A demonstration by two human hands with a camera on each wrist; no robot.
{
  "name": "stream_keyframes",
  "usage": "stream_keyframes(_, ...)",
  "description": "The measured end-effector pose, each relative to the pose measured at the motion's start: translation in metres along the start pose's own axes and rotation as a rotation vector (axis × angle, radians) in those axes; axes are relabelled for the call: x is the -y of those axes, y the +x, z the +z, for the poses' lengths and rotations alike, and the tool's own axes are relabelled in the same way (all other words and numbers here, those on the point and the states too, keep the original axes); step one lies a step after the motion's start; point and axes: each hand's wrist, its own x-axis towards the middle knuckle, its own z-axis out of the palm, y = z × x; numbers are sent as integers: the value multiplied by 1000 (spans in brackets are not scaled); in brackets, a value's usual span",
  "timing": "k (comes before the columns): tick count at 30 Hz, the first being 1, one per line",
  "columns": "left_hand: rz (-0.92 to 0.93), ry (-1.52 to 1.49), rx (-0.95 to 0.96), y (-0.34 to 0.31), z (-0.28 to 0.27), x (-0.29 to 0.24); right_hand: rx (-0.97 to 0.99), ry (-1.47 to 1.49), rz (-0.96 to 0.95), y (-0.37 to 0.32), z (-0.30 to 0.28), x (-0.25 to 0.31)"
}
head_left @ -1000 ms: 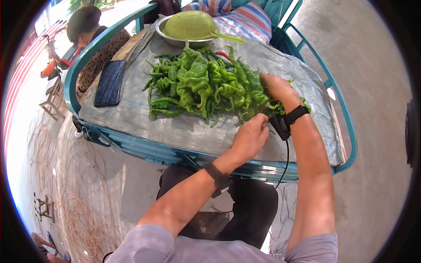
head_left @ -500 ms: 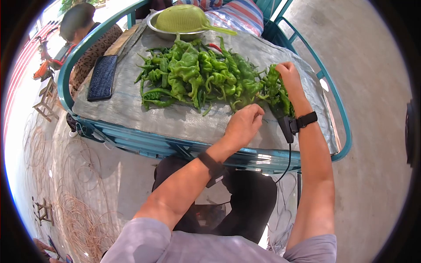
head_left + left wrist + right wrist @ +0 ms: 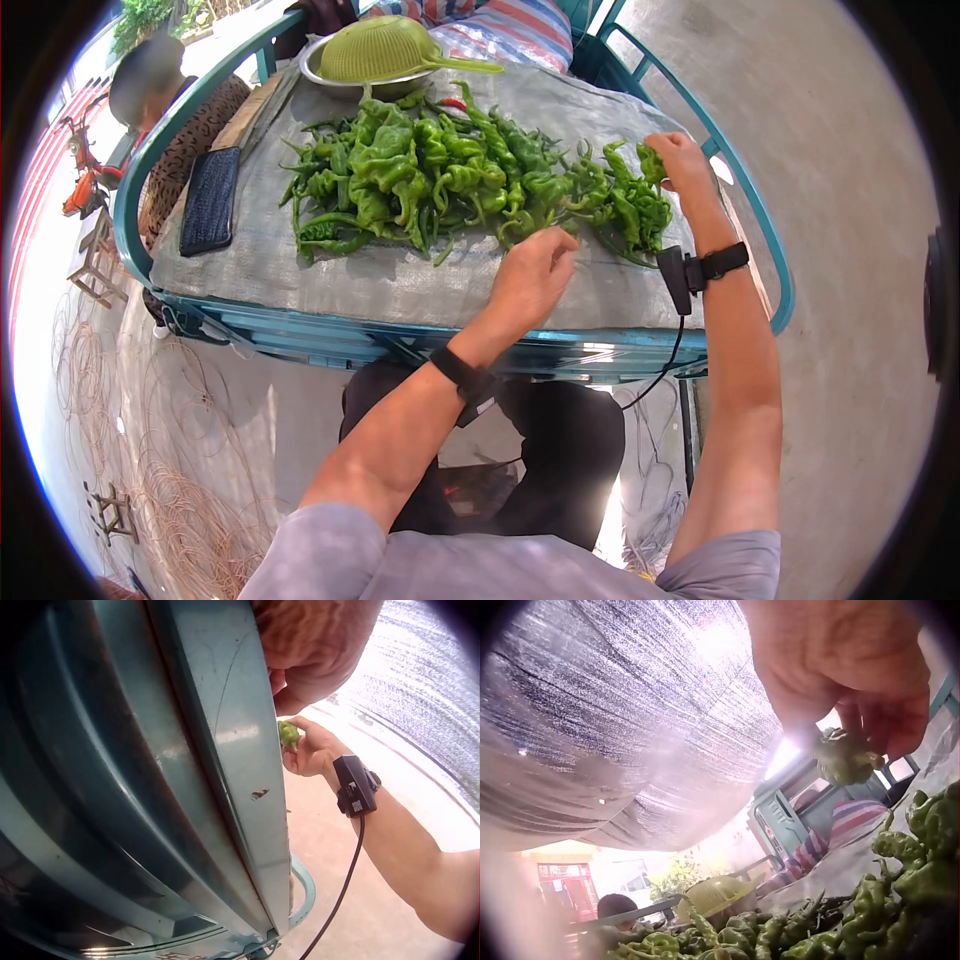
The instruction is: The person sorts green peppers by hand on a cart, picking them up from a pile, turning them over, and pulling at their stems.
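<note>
My right hand [image 3: 682,170] is raised over the right end of a heap of wrinkled green peppers [image 3: 385,170]. Its thumb and fingers pinch one crinkled pepper [image 3: 845,757], which hangs below the fingertips in the right wrist view. A smaller cluster of peppers [image 3: 635,210] lies just under and left of that hand. My left hand [image 3: 532,280] is at the front of the heap, close over the sheet, its fingers loosely bent and nothing visible in them. In the left wrist view the left hand [image 3: 322,652] shows only in part, past the blue-green metal edge.
A grey sheet [image 3: 300,280] covers the cart bed, bordered by blue-green rails [image 3: 740,190]. A phone [image 3: 210,200] lies on the left. Behind the heap, a yellow-green strainer [image 3: 375,50] sits over a metal bowl [image 3: 312,72]. Another person [image 3: 185,130] sits beyond the left rail.
My right hand has come up from among the peppers at the heap's right and moved away to the right, a pepper now showing in its fingers. The left hand has drawn slightly back from the heap.
</note>
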Motion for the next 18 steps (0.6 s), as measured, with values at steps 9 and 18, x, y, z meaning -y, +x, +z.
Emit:
stream_keyframes(9,5,7,33,0,-3,-3,-62,-620,-375,-24,45,3)
stream_keyframes(18,4,7,33,-1,-3,-2,191,-533,-1003,-51,78,-14)
